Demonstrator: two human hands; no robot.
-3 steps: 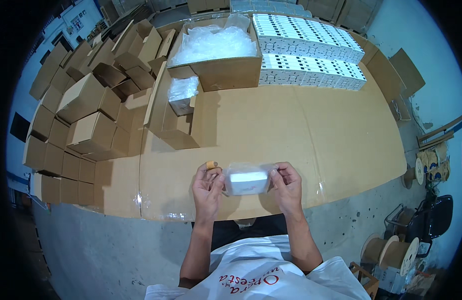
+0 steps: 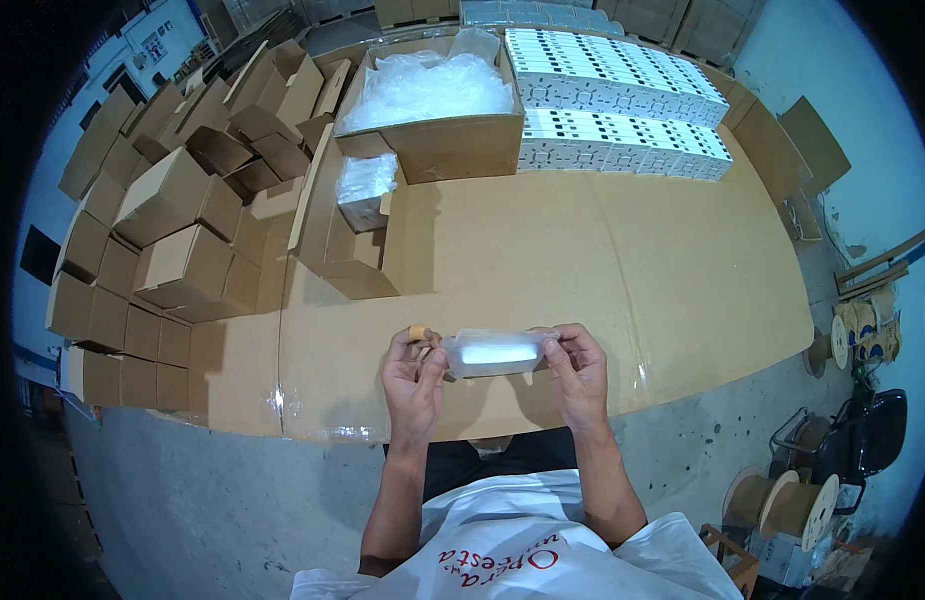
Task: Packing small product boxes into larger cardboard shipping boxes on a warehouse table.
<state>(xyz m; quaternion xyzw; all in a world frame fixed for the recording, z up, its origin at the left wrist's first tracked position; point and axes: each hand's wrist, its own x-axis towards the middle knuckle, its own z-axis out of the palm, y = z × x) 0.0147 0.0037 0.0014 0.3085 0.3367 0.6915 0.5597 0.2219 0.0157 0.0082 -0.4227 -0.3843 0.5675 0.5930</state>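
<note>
White box (image 2: 498, 356), bagged up in a clear plastic bag (image 2: 503, 334), and it's sitting right between the two hands, close to the near edge of the counter (image 2: 523, 240). Looks like it's held up off the cardboard top, since there are shadows underneath. Long side runs left to right, so one end points at each hand, and neither hand is really nearer than the other.

Left hand (image 2: 413, 380) seems to have thumb and fingers pinched on the bag's left end, though the exact contact is tiny from up here. Orange wrap (image 2: 420, 332) on one finger there, btw. Right hand (image 2: 580, 375) is the clearer one: thumb and fingertips closed on the bag's right end. So the hands are apart, with the box bridging the gap.

Other stuff for reference: the open carton (image 2: 360, 278) with wrapped boxes (image 2: 366, 185) in it is farther out and off to the left, so nearer the left hand. White box stacks (image 2: 623, 145) are way out, far right.
</note>
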